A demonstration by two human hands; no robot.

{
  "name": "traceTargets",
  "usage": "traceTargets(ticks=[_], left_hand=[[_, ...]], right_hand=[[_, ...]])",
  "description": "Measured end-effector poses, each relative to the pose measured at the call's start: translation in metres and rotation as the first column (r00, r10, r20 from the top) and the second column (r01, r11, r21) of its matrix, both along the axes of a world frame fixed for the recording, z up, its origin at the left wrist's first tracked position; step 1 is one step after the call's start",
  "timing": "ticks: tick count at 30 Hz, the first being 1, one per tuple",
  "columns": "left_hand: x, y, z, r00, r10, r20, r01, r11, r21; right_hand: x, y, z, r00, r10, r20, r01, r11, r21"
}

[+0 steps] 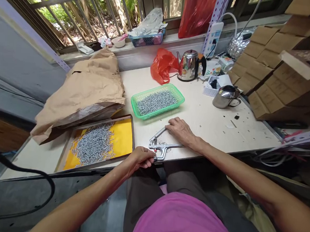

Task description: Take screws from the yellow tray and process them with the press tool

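Observation:
A silver pair of spring-loaded hand pliers (164, 147) lies at the table's front edge, its two handles spread to the right. My right hand (182, 132) is curled over the handles, with the upper one under its fingertips. At the jaw end, beside a small red part, my left hand (143, 157) is closed in a pinch. Whatever its fingertips hold is too small and hidden to make out. Left of that hand, a shallow tray (124, 137) with a yellow bottom holds a heap of small silver metal pieces (96, 145). Similar pieces fill a green plastic basket (159, 115) behind the pliers.
A large brown paper bag (85, 86) leans over the tray's back edge. Farther back are a red plastic bag (162, 65) and a steel kettle (188, 67). A small metal pot (226, 97) stands at right, near stacked cardboard boxes (274, 75).

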State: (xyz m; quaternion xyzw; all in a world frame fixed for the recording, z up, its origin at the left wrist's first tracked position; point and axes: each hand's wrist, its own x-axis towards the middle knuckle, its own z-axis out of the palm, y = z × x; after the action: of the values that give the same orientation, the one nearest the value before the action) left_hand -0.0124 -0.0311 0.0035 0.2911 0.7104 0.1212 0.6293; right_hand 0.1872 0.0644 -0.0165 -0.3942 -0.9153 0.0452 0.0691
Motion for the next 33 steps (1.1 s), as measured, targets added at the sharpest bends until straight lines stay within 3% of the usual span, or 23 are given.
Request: traceTargets(ticks=[5, 9, 22, 24, 26, 28, 29, 31, 33], left_hand=[[-0.002, -0.002, -0.002, 1.0, -0.006, 0.023, 0.006, 1.0, 0.006], [-0.003, -0.003, -0.004, 1.0, 0.0, 0.02, 0.0, 1.0, 0.017], [-0.001, -0.005, -0.003, 1.0, 0.004, 0.008, -0.004, 1.0, 0.027], [-0.002, -0.007, -0.001, 0.999, -0.029, -0.035, 0.03, 0.999, 0.016], [-0.001, -0.011, 0.003, 0.979, -0.122, -0.166, 0.135, 0.988, 0.07], [0.002, -0.016, 0.007, 0.885, -0.188, -0.426, 0.309, 0.921, 0.237], [0.005, -0.017, 0.008, 0.806, -0.185, -0.562, 0.424, 0.843, 0.331], [0.014, -0.015, 0.009, 0.642, -0.147, -0.752, 0.654, 0.617, 0.438], [0.025, -0.006, 0.007, 0.523, -0.162, -0.837, 0.809, 0.402, 0.428]], right_hand=[[0.013, 0.009, -0.007, 0.984, 0.175, -0.034, -0.178, 0.971, -0.161], [0.02, 0.015, -0.007, 0.966, 0.258, 0.021, -0.242, 0.929, -0.28], [0.021, -0.013, 0.018, 0.981, 0.189, 0.041, -0.178, 0.965, -0.19], [0.022, -0.018, 0.016, 0.982, 0.188, 0.031, -0.18, 0.969, -0.172], [0.023, -0.021, 0.012, 0.981, 0.192, 0.02, -0.187, 0.97, -0.157], [0.023, -0.023, 0.009, 0.982, 0.189, 0.013, -0.185, 0.972, -0.146], [0.023, -0.025, 0.008, 0.983, 0.184, 0.011, -0.18, 0.973, -0.141], [0.022, -0.027, 0.007, 0.986, 0.167, 0.001, -0.166, 0.977, -0.132], [0.021, -0.029, 0.006, 0.989, 0.148, -0.017, -0.149, 0.98, -0.128]])
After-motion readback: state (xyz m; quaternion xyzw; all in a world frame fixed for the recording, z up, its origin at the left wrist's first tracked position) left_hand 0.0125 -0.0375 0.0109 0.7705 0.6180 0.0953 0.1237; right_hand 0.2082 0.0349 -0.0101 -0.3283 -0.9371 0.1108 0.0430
